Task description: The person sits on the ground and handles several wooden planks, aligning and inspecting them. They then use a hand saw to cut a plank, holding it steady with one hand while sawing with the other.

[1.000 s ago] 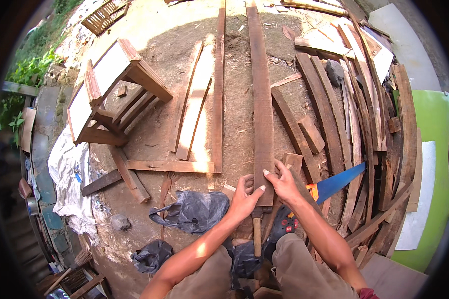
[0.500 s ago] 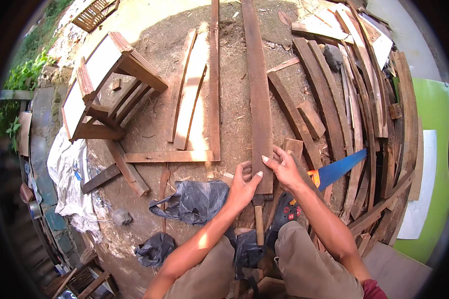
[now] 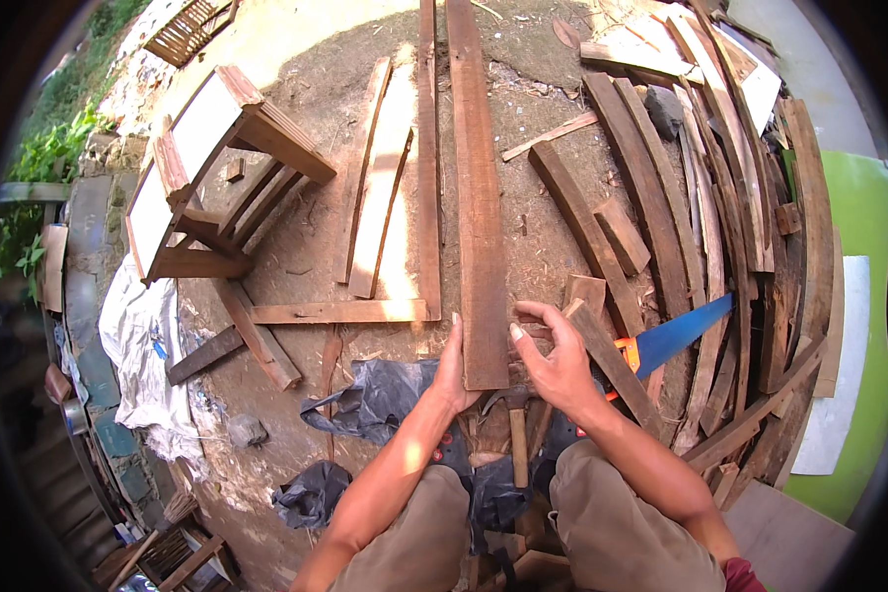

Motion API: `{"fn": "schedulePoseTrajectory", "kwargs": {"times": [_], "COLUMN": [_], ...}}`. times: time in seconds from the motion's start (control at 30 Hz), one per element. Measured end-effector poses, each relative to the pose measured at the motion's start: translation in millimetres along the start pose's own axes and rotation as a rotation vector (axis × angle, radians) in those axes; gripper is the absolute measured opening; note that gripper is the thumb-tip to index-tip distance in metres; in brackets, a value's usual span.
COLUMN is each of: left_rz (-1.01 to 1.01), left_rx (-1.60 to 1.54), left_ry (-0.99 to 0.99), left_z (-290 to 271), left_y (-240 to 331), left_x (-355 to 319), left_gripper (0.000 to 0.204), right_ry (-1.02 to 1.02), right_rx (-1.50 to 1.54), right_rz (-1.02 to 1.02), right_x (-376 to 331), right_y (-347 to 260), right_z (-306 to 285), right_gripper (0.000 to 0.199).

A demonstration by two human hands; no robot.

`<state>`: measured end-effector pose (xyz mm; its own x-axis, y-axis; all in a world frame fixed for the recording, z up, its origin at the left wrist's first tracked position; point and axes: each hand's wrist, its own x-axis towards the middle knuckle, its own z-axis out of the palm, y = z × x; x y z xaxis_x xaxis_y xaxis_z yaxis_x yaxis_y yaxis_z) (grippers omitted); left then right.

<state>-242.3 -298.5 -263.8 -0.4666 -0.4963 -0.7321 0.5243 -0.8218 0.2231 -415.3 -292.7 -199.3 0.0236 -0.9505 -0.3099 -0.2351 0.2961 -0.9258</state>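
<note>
A long brown wooden plank (image 3: 481, 217) runs away from me down the middle, its near end between my hands. My left hand (image 3: 450, 367) lies along the plank's left edge with the thumb pointing up; its fingers are mostly hidden beneath the wood. On the other side my right hand (image 3: 555, 360) is off the plank, fingers curved and apart, with nothing in it. A hammer (image 3: 519, 434) with a wooden handle is just below the plank's end, between my knees. Right of my right hand, a handsaw (image 3: 676, 340) with a blue blade and orange handle rests across boards.
Many boards (image 3: 651, 187) are spread along the right, with a green panel (image 3: 858, 326) beyond. An upturned wooden frame piece with white panels (image 3: 202, 128) stands at the left. Black plastic bags (image 3: 380, 400) lie near my left forearm, and a white sack (image 3: 143, 345) lies farther left.
The plank's near end has moved left and its far end has swung left too. My right hand has let go of it, while the left has shifted to its left edge.
</note>
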Motion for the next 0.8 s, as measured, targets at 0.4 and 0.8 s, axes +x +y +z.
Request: {"fn": "schedulePoseTrajectory", "kwargs": {"times": [0.4,0.8], "left_rz": [0.005,0.352], "left_rx": [0.076,0.781], "left_ry": [0.008,0.201], "left_z": [-1.4,9.0], "left_y": [-0.8,-13.2], "left_x": [3.4,7.1], "left_gripper": [0.077,0.055], "right_ry": [-0.163,0.113], "right_rx": [0.378,0.383], "right_rz": [0.387,0.352], "right_x": [34.7,48.1], "right_y": [27.2,87.0], "right_z": [10.7,16.1], "right_gripper": [0.053,0.043]}}
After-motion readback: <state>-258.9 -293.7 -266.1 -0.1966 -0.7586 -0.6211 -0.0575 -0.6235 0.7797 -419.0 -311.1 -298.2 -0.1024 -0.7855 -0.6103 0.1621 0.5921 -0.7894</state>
